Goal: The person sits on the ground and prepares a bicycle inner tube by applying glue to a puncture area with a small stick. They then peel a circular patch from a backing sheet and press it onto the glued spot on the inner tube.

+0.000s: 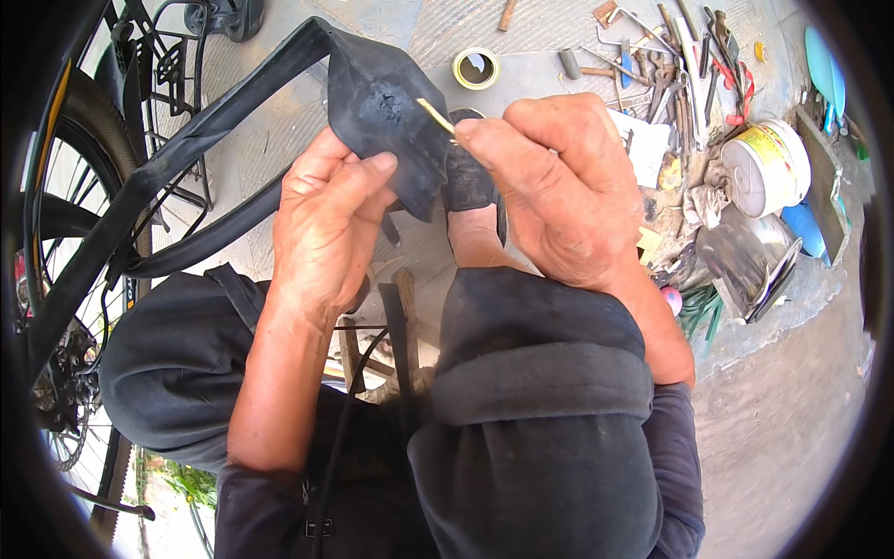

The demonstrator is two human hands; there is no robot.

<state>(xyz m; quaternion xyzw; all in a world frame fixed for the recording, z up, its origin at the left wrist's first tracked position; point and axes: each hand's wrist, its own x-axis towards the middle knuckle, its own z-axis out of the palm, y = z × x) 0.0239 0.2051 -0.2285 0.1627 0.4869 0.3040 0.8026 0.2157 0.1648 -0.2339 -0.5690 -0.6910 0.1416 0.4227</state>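
My left hand [326, 210] is closed on a black bicycle inner tube [372, 79], its thumb pressed on the flattened stretch. A dark, shiny, rough patch of the rubber shows above that thumb. My right hand [568, 186] pinches a thin pale yellow stick [435, 115] between thumb and forefinger. The stick's far tip lies just right of the rough patch; whether it touches the rubber I cannot tell. From my left hand the tube loops away left toward a bicycle wheel [93, 140].
An open round tin [476, 68] with dark contents stands on the floor ahead. Several hand tools, including a hammer [596, 68] and pliers [663, 79], lie at the far right. A white bucket [765, 170] lies tipped beside them. My shoe [470, 177] is under the hands.
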